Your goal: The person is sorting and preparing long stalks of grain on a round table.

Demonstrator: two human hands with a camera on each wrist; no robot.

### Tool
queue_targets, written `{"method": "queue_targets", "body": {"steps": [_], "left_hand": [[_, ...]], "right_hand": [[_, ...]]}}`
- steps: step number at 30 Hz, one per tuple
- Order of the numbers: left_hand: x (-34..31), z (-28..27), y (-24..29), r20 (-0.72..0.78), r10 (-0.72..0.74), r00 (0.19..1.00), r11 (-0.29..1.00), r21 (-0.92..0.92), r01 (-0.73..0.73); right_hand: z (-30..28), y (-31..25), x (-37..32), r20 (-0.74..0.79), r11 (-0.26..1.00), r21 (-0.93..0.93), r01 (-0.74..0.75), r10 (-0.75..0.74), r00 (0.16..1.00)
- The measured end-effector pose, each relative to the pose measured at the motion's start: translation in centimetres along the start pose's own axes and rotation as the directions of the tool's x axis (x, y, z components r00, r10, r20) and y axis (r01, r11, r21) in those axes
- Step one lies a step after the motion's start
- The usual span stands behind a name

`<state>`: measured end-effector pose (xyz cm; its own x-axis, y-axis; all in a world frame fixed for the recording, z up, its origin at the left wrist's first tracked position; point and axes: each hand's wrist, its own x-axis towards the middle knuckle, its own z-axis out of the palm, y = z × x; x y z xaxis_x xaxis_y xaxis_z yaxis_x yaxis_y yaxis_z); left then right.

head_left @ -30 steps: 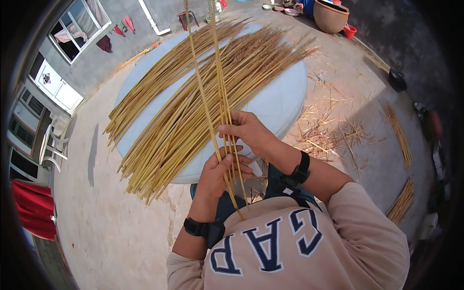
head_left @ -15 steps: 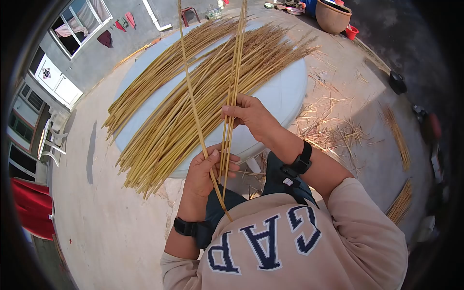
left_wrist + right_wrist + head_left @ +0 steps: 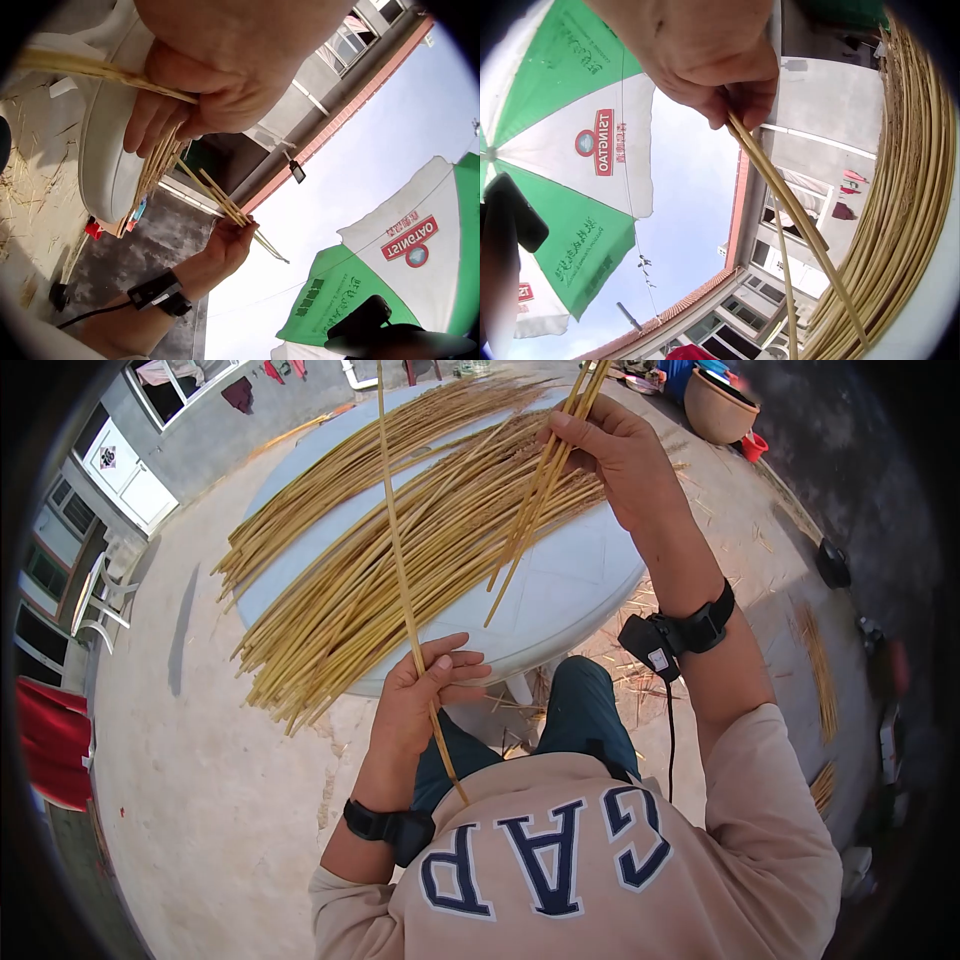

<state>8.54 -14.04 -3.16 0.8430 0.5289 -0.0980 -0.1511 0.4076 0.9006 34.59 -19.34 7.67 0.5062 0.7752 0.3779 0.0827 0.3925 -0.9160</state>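
A single long tan stalk point(image 3: 399, 555) leans across the left hand point(image 3: 412, 690), pinched between thumb and fingers, its lower end by the shirt. The other left fingers extend toward the table edge. Up over the table's right part, the right hand point(image 3: 625, 455) grips several thin stalks point(image 3: 522, 532) between thumb and fingers. Their cut ends slant down and left; the right wrist view shows the stalks point(image 3: 799, 217) coming out from the fingertips. On the round white table point(image 3: 565, 575) lie a large pile of stalks point(image 3: 350, 600) and a narrower pile point(image 3: 330, 500) behind it, seed heads toward the back.
Broken stalk scraps point(image 3: 640, 660) litter the floor beside the table. More stalks point(image 3: 820, 680) lie on the ground at the right. A large clay pot point(image 3: 715, 415) and a red bucket point(image 3: 753, 448) stand at the back right, a white chair point(image 3: 100, 600) at the left.
The right hand has moved up and right with its stalks, away from the left hand. The left hand keeps the one stalk, near where it was.
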Motion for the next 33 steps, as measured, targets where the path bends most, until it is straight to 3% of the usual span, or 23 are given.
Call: {"method": "queue_targets", "body": {"steps": [2,3,4,6,8,10,14,16,20,24,26,28,33], "left_hand": [[-0.2,0.0,0.8,-0.054,0.049,0.997,0.998,0.036,-0.047],[-0.3,-0.1,1.2,-0.103,0.097,0.99,0.993,0.079,-0.089],[-0.2,-0.2,1.7,-0.101,0.1,0.99,0.993,0.074,-0.093],[0.4,-0.4,2.9,-0.147,0.226,0.963,0.968,0.143,-0.205],[1.2,-0.2,4.8,-0.143,0.264,0.954,0.957,0.161,-0.241],[1.8,0.4,6.6,-0.126,0.358,0.925,0.921,0.209,-0.328],[3.0,1.3,9.3,-0.04,0.401,0.915,0.888,0.264,-0.377],[3.4,1.7,9.9,0.033,0.403,0.915,0.875,0.278,-0.396],[3.5,2.8,9.6,0.027,0.427,0.904,0.869,0.262,-0.419],[3.1,2.0,8.2,-0.001,0.35,0.937,0.896,0.292,-0.335],[3.0,1.5,8.0,-0.017,0.296,0.955,0.9,0.341,-0.273],[3.0,1.4,7.8,-0.059,0.317,0.947,0.872,0.411,-0.267],[2.7,2.5,9.5,-0.052,0.357,0.933,0.877,0.364,-0.315]], "right_hand": [[0.2,-2.9,1.2,0.075,0.947,-0.208,0.246,-0.235,0.969],[2.5,-6.0,0.9,0.039,0.971,-0.236,0.038,-0.03,0.999],[2.5,-5.5,1.3,0.042,0.97,-0.241,0.04,-0.031,0.999],[2.3,-3.3,2.1,0.17,0.884,-0.401,0.24,-0.186,0.968],[2.9,-1.2,1.3,0.258,0.884,-0.397,0.246,-0.15,0.954],[4.0,0.7,-0.1,0.306,0.893,-0.44,0.09,0.055,0.95],[5.3,1.5,-1.4,0.305,0.848,-0.523,0.084,0.094,0.948],[5.9,0.9,-1.6,0.321,0.683,-0.713,0.156,0.12,0.94],[6.3,1.2,-2.2,0.33,0.766,-0.618,0.178,0.047,0.943],[7.1,3.1,-4.3,0.359,0.846,-0.504,0.171,0.025,0.933],[7.3,4.0,-4.9,0.393,0.853,-0.495,0.163,0.053,0.918],[7.3,4.1,-5.0,0.373,0.752,-0.641,0.157,0.126,0.919],[9.2,2.0,-5.2,0.426,0.747,-0.639,0.183,0.145,0.893]]}}
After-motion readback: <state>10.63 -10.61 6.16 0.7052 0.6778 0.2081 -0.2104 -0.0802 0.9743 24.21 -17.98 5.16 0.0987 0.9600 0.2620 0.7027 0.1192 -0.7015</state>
